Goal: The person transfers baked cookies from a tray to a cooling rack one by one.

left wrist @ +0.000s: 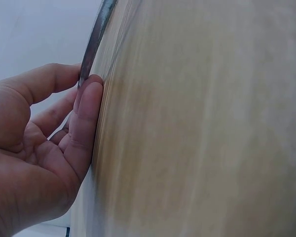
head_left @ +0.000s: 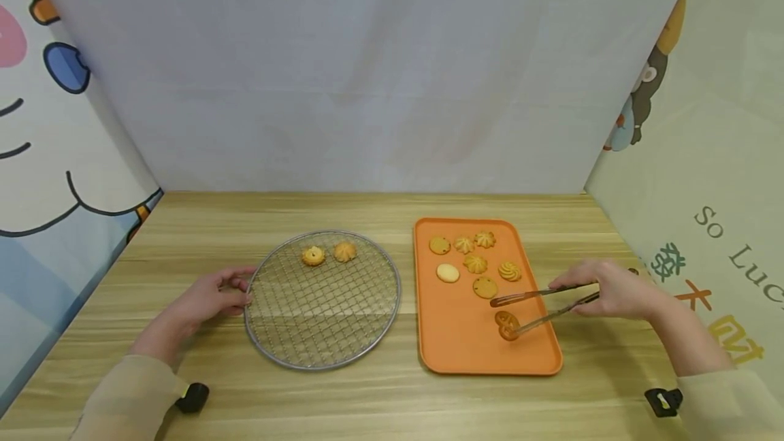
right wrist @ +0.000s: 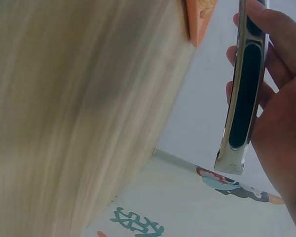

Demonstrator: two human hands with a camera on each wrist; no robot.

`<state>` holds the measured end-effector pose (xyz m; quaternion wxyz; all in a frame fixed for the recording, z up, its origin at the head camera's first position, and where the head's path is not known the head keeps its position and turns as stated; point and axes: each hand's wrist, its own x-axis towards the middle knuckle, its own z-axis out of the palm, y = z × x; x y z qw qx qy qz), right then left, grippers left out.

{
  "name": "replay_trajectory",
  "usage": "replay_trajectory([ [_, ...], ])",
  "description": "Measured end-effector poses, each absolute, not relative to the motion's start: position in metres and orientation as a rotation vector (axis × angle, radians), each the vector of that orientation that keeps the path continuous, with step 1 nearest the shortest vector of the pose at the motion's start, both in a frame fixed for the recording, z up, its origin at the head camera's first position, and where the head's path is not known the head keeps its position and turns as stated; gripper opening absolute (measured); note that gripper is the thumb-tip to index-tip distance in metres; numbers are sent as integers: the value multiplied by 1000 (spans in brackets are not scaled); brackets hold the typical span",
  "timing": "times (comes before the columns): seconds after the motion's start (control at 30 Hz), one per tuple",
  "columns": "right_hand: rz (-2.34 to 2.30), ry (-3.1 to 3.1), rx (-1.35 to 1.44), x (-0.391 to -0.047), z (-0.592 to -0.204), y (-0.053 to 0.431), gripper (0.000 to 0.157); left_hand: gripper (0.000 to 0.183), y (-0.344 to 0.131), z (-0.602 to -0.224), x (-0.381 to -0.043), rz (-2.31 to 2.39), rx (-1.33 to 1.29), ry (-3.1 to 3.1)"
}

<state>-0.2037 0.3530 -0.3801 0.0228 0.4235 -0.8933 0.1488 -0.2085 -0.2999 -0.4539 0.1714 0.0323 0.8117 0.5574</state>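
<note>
My left hand [head_left: 208, 298] pinches the left rim of a round wire cooling rack [head_left: 318, 318]; in the left wrist view, thumb and fingers meet at the metal rim [left wrist: 92, 47]. Two cookies, a round one [head_left: 314, 256] and a ridged one [head_left: 345, 252], lie on the rack's far part. My right hand [head_left: 618, 289] grips metal tongs [head_left: 520, 298], whose dark-inlaid handle [right wrist: 245, 96] shows in the right wrist view. The tongs' arms stand spread over an orange tray [head_left: 453, 346]. Their nearer tip touches or overlaps a pretzel-shaped cookie [head_left: 507, 325]; the other tip is farther back.
Several cookies lie on the tray's far half, among them a pale oval one [head_left: 448, 273] and a swirled one [head_left: 510, 271]. Tray and rack stand side by side on a wood-grain table [head_left: 294, 407]. A pale cloth [head_left: 367, 87] hangs behind, with printed panels at both sides.
</note>
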Motion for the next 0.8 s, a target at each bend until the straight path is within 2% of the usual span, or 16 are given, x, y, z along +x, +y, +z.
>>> replay_trajectory([
  [0.8, 492, -2784, 1266, -199, -400, 360, 42, 66, -301, -456, -209, 1612, 98, 2283],
])
